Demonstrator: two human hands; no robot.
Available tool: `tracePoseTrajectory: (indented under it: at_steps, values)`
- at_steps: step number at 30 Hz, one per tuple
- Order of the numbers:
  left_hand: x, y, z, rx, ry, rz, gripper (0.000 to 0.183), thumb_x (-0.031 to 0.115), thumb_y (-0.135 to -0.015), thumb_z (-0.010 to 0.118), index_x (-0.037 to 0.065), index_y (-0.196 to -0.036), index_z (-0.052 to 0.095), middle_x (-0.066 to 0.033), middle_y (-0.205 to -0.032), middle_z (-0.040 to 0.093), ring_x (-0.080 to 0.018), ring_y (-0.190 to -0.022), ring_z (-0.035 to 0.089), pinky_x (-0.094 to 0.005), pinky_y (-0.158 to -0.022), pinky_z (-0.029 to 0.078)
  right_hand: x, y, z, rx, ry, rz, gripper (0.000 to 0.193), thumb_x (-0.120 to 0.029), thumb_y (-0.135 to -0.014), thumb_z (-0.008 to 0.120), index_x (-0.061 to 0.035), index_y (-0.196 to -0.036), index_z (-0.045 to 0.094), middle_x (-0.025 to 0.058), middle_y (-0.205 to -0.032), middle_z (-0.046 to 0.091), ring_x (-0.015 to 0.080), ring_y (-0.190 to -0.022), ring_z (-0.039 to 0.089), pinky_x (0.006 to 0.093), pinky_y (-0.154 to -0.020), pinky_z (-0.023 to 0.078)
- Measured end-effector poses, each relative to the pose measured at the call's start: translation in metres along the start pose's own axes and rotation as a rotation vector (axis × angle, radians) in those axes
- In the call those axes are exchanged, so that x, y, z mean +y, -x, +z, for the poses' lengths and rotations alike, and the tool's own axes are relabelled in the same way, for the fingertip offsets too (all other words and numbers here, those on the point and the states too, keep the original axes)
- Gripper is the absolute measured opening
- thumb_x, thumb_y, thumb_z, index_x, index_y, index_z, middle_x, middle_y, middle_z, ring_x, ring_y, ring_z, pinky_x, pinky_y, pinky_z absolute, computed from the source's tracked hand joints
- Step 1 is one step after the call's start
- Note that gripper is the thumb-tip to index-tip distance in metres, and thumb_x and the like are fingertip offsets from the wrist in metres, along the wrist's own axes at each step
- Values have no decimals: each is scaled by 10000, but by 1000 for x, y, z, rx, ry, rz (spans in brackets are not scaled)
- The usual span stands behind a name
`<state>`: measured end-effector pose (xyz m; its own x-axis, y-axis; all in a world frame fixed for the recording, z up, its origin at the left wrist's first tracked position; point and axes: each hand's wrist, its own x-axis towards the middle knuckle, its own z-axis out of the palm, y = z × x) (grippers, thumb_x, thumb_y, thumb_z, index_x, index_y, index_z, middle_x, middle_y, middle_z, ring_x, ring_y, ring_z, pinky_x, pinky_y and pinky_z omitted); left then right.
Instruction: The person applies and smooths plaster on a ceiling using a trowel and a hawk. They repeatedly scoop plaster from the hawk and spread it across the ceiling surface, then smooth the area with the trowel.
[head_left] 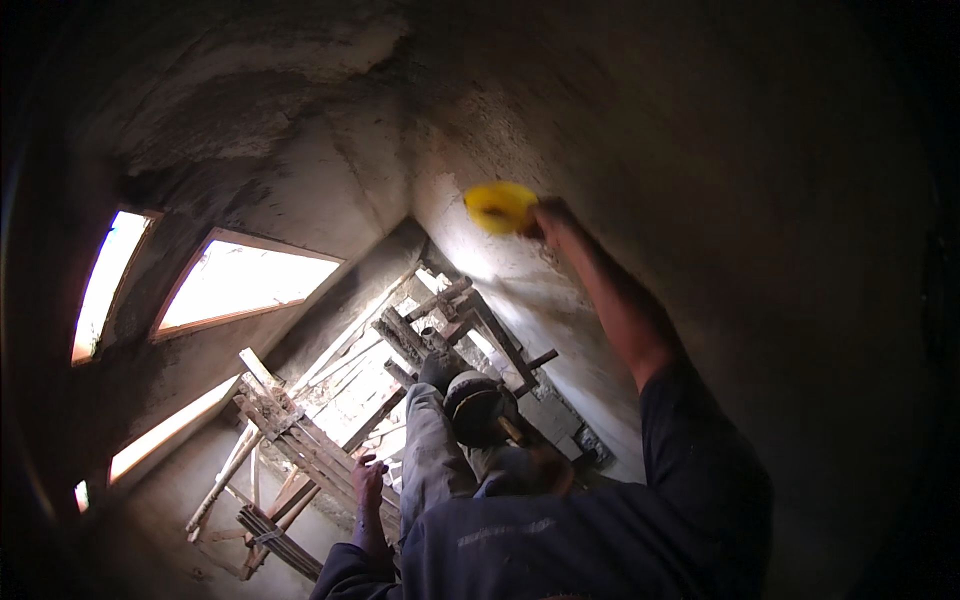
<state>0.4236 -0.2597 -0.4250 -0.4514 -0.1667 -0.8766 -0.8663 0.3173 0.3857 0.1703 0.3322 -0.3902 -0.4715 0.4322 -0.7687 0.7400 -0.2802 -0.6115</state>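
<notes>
My right hand [547, 222] is raised on an outstretched arm and grips a yellow, rounded, bowl-like thing [500, 207] by its right side. Motion blurs it, so its exact kind is unclear. It is close to the plastered wall [445, 205] near the corner; I cannot tell whether it touches. My left hand [369, 480] hangs low beside my left leg, fingers loosely bent and apart, with nothing visible in it. In front of my legs stands a dark bucket [478, 408], a short wooden handle [510, 430] showing at its edge.
Under me is a rough scaffold of wooden planks [400, 335] and poles with gaps between them. A timber trestle [285, 420] stands at lower left. Bright window openings [245, 280] pierce the left wall. Grey blocks [552, 420] lie below at the right wall's foot.
</notes>
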Motion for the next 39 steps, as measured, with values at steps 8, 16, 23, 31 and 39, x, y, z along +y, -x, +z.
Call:
tracePoseTrajectory:
  at_steps: [8, 16, 23, 31, 39]
  values:
    - [42, -6, 18, 24, 38, 34, 239, 229, -855, 592, 4, -935, 578, -91, -661, 631, -109, -504, 533, -235, -441, 376, -96, 45, 36, -122, -451, -368, 351, -87, -865, 437, 105, -1158, 424, 201, -884, 596, 241, -605, 621, 289, -491, 551]
    - [60, -6, 50, 62, -304, 199, 390, 308, -864, 584, -30, -676, 634, -68, -597, 582, -133, -560, 475, -297, -538, 366, 216, 125, -33, 195, -452, -306, 417, -179, -830, 503, -64, -1228, 456, 76, -859, 579, 141, -572, 566, 264, -382, 435]
    - [101, -14, 109, -85, -906, 631, 725, 186, -742, 706, 18, -1336, 326, -234, -1315, 416, -317, -1249, 381, -383, -995, 335, 457, 255, -100, 488, -680, -5, 390, -283, -831, 556, -80, -1161, 508, 79, -941, 595, 150, -728, 571, 296, -570, 442]
    - [159, -55, 201, -391, -1320, 613, 465, 291, -852, 624, -79, -1113, 519, -186, -1013, 599, -235, -929, 554, -326, -819, 432, 733, 317, -81, 1548, -66, 253, 544, -127, -765, 502, -66, -1295, 395, 157, -1180, 527, 276, -1126, 479, 369, -952, 368]
    - [151, -50, 287, -603, -1770, 896, 491, 307, -815, 649, -79, -1097, 539, -209, -1036, 601, -281, -943, 580, -358, -832, 455, 821, 342, -55, 1457, -539, 803, 514, -176, -786, 524, -75, -1277, 411, 231, -1120, 562, 392, -1030, 548, 447, -864, 453]
